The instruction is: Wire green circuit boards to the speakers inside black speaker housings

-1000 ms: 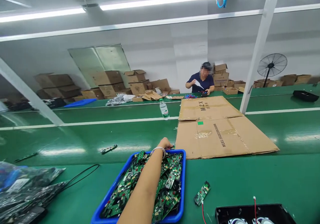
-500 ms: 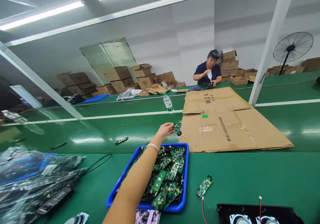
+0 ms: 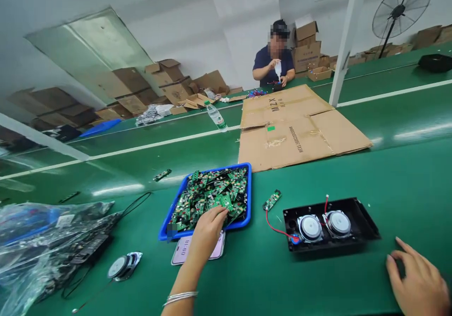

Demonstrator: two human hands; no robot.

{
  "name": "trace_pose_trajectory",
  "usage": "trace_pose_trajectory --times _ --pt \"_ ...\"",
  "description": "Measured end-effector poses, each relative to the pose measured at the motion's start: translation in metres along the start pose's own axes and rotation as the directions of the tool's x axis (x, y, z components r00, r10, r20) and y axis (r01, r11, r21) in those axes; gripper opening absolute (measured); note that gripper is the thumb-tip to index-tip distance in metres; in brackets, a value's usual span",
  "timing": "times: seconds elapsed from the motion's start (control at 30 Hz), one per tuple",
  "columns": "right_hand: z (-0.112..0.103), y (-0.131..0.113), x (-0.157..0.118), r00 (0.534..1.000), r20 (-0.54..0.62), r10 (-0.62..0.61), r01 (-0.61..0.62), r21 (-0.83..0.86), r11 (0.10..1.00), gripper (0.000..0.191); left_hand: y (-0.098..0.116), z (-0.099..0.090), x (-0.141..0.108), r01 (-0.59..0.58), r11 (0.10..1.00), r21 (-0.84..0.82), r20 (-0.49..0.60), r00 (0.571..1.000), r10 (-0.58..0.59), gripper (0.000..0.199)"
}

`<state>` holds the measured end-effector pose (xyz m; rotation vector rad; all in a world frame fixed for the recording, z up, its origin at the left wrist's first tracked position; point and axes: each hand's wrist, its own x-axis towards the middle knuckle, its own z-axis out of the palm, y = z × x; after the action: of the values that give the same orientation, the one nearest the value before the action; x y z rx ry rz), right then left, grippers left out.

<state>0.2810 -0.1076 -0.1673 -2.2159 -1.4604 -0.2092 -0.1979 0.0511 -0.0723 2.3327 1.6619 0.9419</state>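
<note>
My left hand (image 3: 208, 229) is over the near edge of a blue tray (image 3: 249, 189) heaped with green circuit boards. Its fingers are pinched on a circuit board (image 3: 223, 201) at the top of the pile. My right hand (image 3: 418, 276) rests at the lower right with thumb and fingers apart, holding nothing. Between the hands lies a black speaker housing (image 3: 362, 229) with two round speakers (image 3: 310, 227). A red wire joins it to a single board (image 3: 272, 200) on the green table.
A phone (image 3: 181, 250) lies partly under the tray. Left are a loose speaker (image 3: 119, 267) and plastic-wrapped parts (image 3: 60, 240). Flattened cardboard (image 3: 282, 137) and a bottle (image 3: 216, 117) are beyond the tray. A person (image 3: 273, 61) sits at the far bench, holding a white bottle.
My left hand has come back from beyond the tray down to its near side. My right hand has come into view. The view has shifted, showing more of the speaker housing.
</note>
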Motion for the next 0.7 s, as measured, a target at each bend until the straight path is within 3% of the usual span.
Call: trace_pose_trajectory --times 0.13,0.23,0.4,0.5,0.6,0.7 --pt "-0.010 -0.011 0.007 0.995 -0.049 -0.084 0.080 -0.076 0.994 0.036 0.003 0.010 -0.012 0.027 0.993 0.112 -0.130 0.991 -0.012 0.023" --pt "-0.011 -0.011 0.007 0.994 -0.053 -0.099 0.095 -0.072 0.993 0.035 0.023 0.024 -0.014 0.066 0.988 0.141 -0.209 0.977 -0.035 0.026" --pt "-0.007 -0.006 0.007 0.992 -0.066 -0.108 0.105 -0.052 0.993 0.034 0.068 0.083 -0.010 0.015 0.997 0.074 -0.058 0.998 -0.011 0.026" --pt "-0.006 -0.007 0.008 0.991 -0.085 -0.106 0.104 -0.034 0.994 0.033 0.080 0.118 0.002 0.069 0.996 0.049 -0.021 0.997 -0.068 0.037" --pt "-0.005 -0.007 0.008 0.991 -0.087 -0.106 0.105 -0.018 0.994 0.032 0.085 0.135 0.014 0.138 0.990 0.004 -0.011 0.990 -0.138 0.049" --pt "-0.002 -0.006 0.007 0.994 -0.069 -0.082 0.083 0.013 0.996 0.032 0.088 0.137 0.021 0.190 0.979 -0.076 -0.024 0.981 -0.192 0.041"
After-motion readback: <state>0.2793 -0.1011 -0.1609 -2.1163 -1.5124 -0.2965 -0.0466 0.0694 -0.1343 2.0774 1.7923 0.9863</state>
